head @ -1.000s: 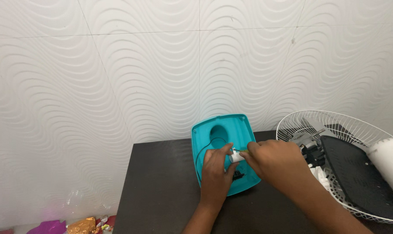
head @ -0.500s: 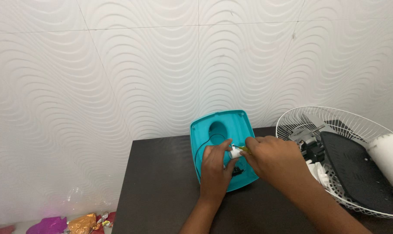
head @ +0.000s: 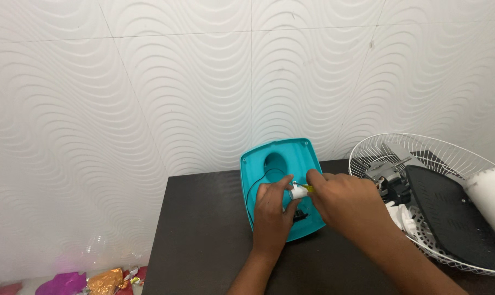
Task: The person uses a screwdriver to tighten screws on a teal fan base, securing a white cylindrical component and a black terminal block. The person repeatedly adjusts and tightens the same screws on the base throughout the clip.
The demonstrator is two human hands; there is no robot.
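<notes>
Holding a small white part (head: 298, 191) in the left hand (head: 273, 213), over the blue tray (head: 280, 158) at the counter's (head: 203, 240) back edge. Right hand (head: 343, 199) pinching it too; keeping it steady, turning slowly.

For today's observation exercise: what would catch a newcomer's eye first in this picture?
The bright teal plastic base at the middle of the dark table, where the left hand and right hand pinch a small white part. To the right lies a white wire fan guard; behind is a wavy white wall.
</notes>
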